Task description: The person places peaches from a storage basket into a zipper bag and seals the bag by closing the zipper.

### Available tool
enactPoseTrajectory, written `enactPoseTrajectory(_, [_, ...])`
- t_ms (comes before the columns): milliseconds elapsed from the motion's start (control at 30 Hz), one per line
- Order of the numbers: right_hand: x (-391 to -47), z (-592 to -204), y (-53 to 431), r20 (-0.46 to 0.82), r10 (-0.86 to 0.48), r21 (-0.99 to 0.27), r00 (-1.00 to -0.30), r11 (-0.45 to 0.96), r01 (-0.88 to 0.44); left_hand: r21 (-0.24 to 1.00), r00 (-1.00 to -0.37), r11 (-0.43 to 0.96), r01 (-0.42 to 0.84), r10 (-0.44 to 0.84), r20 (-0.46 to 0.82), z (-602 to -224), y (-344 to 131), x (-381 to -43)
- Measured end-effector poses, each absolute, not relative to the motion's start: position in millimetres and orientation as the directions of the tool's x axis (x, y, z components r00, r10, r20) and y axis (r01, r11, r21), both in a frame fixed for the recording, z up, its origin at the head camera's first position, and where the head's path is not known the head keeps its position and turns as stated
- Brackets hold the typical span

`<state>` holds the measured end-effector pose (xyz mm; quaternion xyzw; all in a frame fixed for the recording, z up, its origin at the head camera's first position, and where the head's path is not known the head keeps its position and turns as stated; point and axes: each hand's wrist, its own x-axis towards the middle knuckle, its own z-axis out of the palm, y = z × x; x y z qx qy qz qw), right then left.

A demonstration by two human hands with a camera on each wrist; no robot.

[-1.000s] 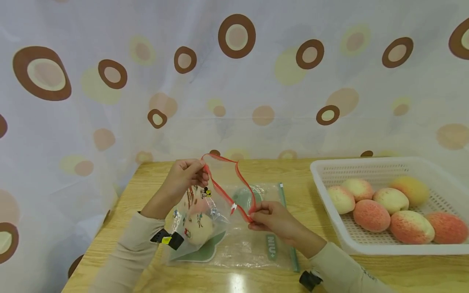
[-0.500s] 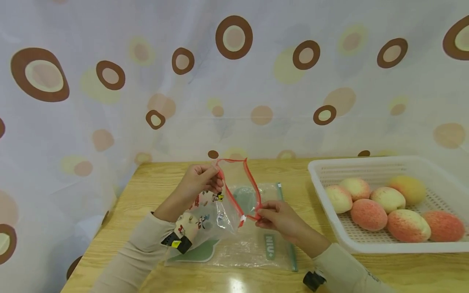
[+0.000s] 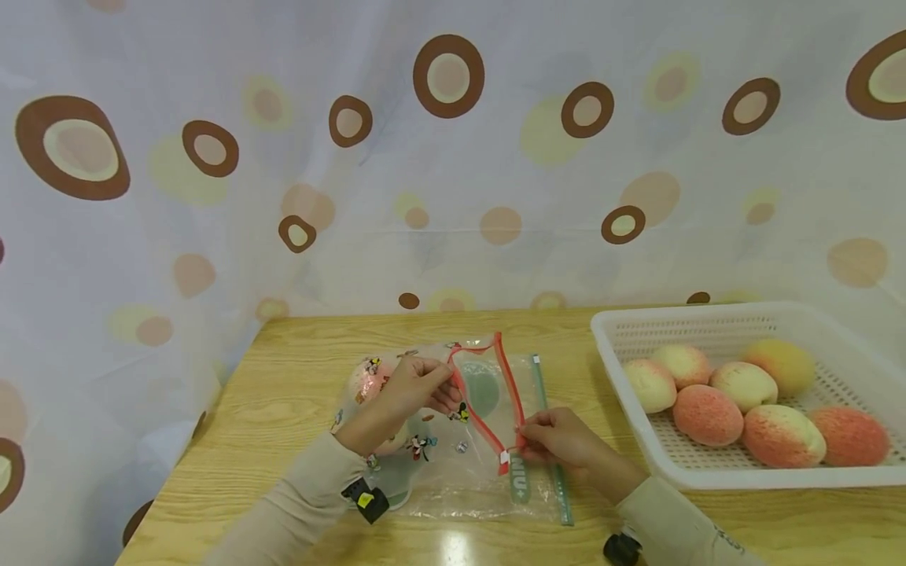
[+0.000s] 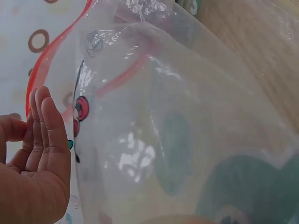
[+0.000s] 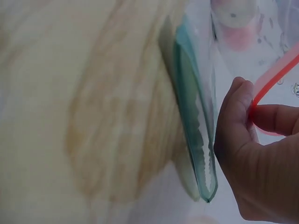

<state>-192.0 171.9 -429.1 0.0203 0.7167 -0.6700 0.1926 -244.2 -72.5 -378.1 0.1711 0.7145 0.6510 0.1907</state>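
A clear zip bag [image 3: 442,428] with cartoon prints and a red zip edge [image 3: 511,385] lies tilted over the table, its mouth spread apart. Pale and pink peaches [image 3: 371,381] show through its left part. My left hand [image 3: 418,389] pinches the near-left side of the red edge between thumb and fingers; in the left wrist view the fingers [image 4: 56,123] lie against that red strip. My right hand [image 3: 559,440] pinches the opposite side of the edge, close to the white-and-red slider [image 3: 504,462]. In the right wrist view thumb and forefinger [image 5: 275,116] meet on the red strip.
Under the printed bag lies a second clear bag with a green zip edge [image 3: 559,472] and green print, flat on the wooden table [image 3: 248,417]. At right stands a white perforated basket [image 3: 679,468] holding several peaches [image 3: 782,434]. A dotted curtain [image 3: 453,173] hangs behind.
Both hands have moved right and lower with the red-edged bag, the left hand more. The bag's mouth has come down toward the table, and the peaches inside have shifted along.
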Motion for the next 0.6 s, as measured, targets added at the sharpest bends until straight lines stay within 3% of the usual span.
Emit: enactPoseTrajectory(600, [-199, -438, 179, -0.350, -0.262, -0.936, -0.899, 0.142, 0.322, 0.990, -0.868, 0.141, -0.018, 0.489, -0.086, -399, -70, -243])
